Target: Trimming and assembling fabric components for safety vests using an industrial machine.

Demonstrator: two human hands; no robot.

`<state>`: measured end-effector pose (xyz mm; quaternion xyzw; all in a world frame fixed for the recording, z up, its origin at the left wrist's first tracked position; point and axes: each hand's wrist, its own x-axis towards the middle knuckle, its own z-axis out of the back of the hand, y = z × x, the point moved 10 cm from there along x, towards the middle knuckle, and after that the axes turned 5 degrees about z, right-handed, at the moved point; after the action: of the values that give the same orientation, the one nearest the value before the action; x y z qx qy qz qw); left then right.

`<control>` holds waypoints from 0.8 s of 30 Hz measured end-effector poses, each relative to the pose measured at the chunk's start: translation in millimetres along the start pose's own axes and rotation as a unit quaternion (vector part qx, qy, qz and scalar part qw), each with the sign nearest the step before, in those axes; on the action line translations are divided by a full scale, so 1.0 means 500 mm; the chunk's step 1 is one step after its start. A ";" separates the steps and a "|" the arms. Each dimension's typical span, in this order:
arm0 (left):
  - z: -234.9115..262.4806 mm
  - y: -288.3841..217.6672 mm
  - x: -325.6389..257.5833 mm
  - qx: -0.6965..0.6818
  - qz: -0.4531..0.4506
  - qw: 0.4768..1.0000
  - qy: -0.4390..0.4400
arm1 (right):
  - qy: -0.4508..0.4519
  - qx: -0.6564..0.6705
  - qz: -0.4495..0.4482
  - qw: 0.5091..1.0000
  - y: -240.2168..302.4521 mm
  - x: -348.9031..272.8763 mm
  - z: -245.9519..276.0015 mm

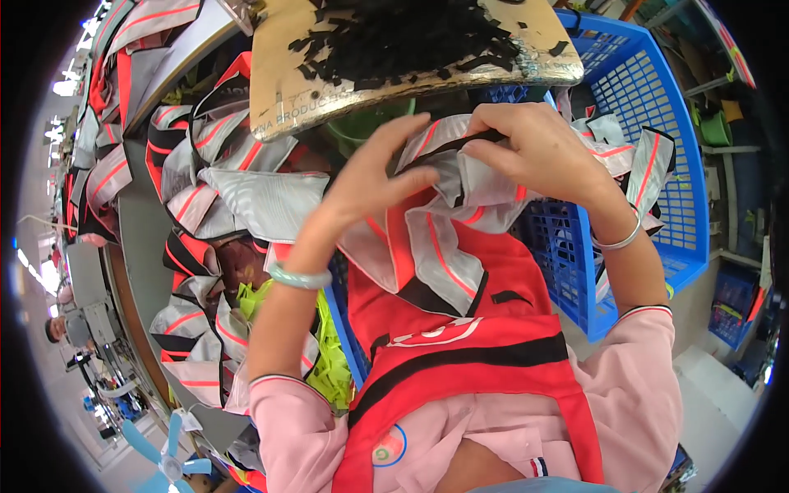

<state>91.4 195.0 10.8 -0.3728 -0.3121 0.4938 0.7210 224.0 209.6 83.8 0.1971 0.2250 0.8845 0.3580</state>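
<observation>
Over my lap lies a silvery-grey fabric strip point(448, 255) with bright orange-red lines and black edging. My right hand point(542, 152) is closed on the upper part of the strip, thumb and fingers pinching near its black edge. Beside it, my left hand point(366, 177) is held with thumb and fingers apart, close to the strip's left side; it appears to grip nothing. Just beyond both hands is a tan board point(283, 86) with a heap of small black pieces point(411, 37) on it. A red apron point(493, 361) covers my front beneath the strip.
A blue plastic basket point(686, 181) at the right holds more grey strips point(649, 168). Similar strips point(197, 205) pile up at the left, with yellow-green strips point(333, 370) below. A green container point(362, 123) sits under the board. A light-blue fan point(168, 464) stands lower left.
</observation>
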 end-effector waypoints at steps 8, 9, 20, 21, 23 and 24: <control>0.047 -0.061 -0.015 0.022 0.020 0.999 -0.043 | 0.017 0.088 0.003 0.996 0.006 0.007 0.043; 0.068 -0.085 -0.013 0.023 0.014 0.999 -0.043 | 0.013 0.084 0.004 0.996 0.008 0.010 0.051; 0.199 -0.116 0.122 0.098 0.152 0.978 0.108 | -0.043 0.130 -0.051 0.989 -0.040 0.112 0.083; 0.205 -0.108 0.134 0.099 0.150 0.978 0.107 | -0.039 0.137 -0.077 0.987 -0.051 0.121 0.078; 0.205 -0.081 0.151 0.021 0.171 0.978 0.120 | -0.038 0.144 -0.105 0.983 -0.072 0.136 0.071; 0.207 -0.066 0.157 -0.002 0.197 0.973 0.122 | -0.045 0.142 -0.095 0.984 -0.078 0.147 0.071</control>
<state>47.3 285.0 99.8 -0.4860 -0.1436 0.5762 0.6412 214.6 296.9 105.8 0.2637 0.3494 0.7958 0.4184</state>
